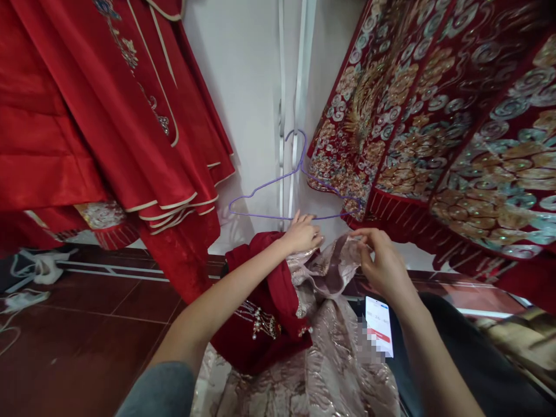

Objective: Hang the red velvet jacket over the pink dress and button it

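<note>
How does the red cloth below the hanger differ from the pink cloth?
The red cloth is mostly plain, with beaded tassels on it; the pink cloth is shiny and patterned. The right hand pinches the pink cloth, not the red cloth. Both lie bunched in folds.

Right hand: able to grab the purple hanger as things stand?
Probably yes: the right hand appears just below the right end of the purple hanger, nothing evident between. But it pinches the pale brocade garment, so would likely need to let go first.
</note>
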### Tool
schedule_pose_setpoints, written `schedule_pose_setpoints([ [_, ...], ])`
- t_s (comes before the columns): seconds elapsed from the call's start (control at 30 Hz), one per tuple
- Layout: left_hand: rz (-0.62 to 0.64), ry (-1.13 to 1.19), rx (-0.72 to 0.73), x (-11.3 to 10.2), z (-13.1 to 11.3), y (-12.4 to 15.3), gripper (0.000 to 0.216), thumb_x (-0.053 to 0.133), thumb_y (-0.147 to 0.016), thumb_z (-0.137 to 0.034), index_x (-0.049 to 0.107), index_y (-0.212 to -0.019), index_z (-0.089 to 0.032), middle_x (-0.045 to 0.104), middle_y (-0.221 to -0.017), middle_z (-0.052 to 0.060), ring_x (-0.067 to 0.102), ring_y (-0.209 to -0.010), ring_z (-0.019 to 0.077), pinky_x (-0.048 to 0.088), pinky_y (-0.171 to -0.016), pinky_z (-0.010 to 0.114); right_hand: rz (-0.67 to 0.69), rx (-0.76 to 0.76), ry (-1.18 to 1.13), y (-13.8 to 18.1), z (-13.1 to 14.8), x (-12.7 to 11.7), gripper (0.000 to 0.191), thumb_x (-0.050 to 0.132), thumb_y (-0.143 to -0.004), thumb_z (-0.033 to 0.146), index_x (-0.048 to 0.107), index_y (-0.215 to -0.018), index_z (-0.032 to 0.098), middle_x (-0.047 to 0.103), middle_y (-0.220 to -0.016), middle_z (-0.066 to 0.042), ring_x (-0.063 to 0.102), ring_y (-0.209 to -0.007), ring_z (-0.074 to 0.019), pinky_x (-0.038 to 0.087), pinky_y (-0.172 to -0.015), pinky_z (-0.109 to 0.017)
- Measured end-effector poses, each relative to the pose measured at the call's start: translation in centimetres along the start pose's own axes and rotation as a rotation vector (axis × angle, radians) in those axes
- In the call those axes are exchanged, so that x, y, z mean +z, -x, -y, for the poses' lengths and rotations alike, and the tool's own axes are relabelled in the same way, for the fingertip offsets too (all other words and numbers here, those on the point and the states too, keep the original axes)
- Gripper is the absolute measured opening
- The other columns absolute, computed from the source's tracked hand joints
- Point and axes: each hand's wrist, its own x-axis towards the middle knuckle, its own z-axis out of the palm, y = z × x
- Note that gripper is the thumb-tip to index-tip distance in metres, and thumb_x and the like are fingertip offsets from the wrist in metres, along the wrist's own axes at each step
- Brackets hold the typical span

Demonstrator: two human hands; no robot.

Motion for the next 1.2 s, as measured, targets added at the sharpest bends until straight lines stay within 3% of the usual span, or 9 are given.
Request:
schedule_pose_setpoints([
  [0.13,-0.040,0.095,0.004,0.9,0.7,1.6,0.028,0.047,-0.092,-0.032,0.071,-0.091,-0.019,0.060,-0.104,0.009,0.053,-0.109,0.0240,0.028,-0.109,0.047,-0.127,0.051,0.004,-0.4,-1.8,-0.9,0.023,0.043,-0.085,0.022,0.057,-0.102,0.021,0.055,-0.091,-0.007,0.055,-0.084,-0.0215,0.047,-0.079,-0.038],
  [0.27,-0.058,0.265,0.065,-0.1,1.7,3.4,0.022,0.048,-0.091,-0.027,0.069,-0.087,-0.020,0.061,-0.099,0.005,0.054,-0.100,0.0197,0.034,-0.100,0.038,-0.232,0.147,0.076,-0.4,-3.5,-2.5,0.024,0.046,-0.081,0.024,0.059,-0.101,0.021,0.058,-0.091,-0.007,0.056,-0.081,-0.0209,0.047,-0.075,-0.037],
  [0.67,-0.055,0.383,0.068,-1.1,1.7,3.8,0.018,0.050,-0.089,-0.022,0.067,-0.084,-0.018,0.064,-0.100,0.005,0.057,-0.100,0.0197,0.034,-0.099,0.039,-0.189,0.340,0.076,0.4,-3.9,-3.8,0.024,0.050,-0.077,0.028,0.063,-0.096,0.023,0.065,-0.083,-0.006,0.059,-0.070,-0.0223,0.046,-0.066,-0.037],
  [0.77,-0.065,0.434,0.100,-1.3,1.9,3.8,0.019,0.050,-0.088,-0.021,0.067,-0.082,-0.017,0.067,-0.097,0.006,0.060,-0.098,0.0203,0.038,-0.098,0.038,-0.184,0.272,-0.054,0.1,-3.4,-3.7,0.023,0.050,-0.081,0.032,0.064,-0.097,0.022,0.066,-0.090,-0.006,0.062,-0.076,-0.0213,0.047,-0.066,-0.034],
  [0.93,-0.025,0.616,0.083,-1.8,2.2,3.4,0.022,0.047,-0.090,-0.024,0.067,-0.087,-0.017,0.071,-0.109,0.007,0.063,-0.102,0.0207,0.045,-0.092,0.033,-0.308,0.046,-0.005,-2.9,-0.4,-2.5,0.020,0.050,-0.084,0.025,0.068,-0.092,0.022,0.063,-0.091,-0.006,0.061,-0.078,-0.0189,0.048,-0.074,-0.035],
  [1.1,-0.035,0.617,0.032,-1.8,2.0,3.0,0.032,0.041,-0.095,-0.031,0.067,-0.083,-0.016,0.073,-0.098,0.006,0.066,-0.091,0.0183,0.047,-0.084,0.028,-0.218,-0.133,0.050,-6.5,4.0,-2.0,0.023,0.049,-0.083,0.016,0.069,-0.091,0.021,0.064,-0.091,-0.005,0.060,-0.079,-0.0179,0.048,-0.078,-0.033],
  [1.2,-0.062,0.577,0.034,-1.8,2.0,3.3,0.033,0.041,-0.095,-0.032,0.068,-0.087,-0.015,0.074,-0.096,0.005,0.066,-0.087,0.0169,0.047,-0.082,0.027,-0.212,-0.132,0.118,-6.6,3.9,-2.8,0.027,0.048,-0.082,0.015,0.071,-0.095,0.021,0.064,-0.092,-0.006,0.060,-0.078,-0.0184,0.048,-0.078,-0.034],
])
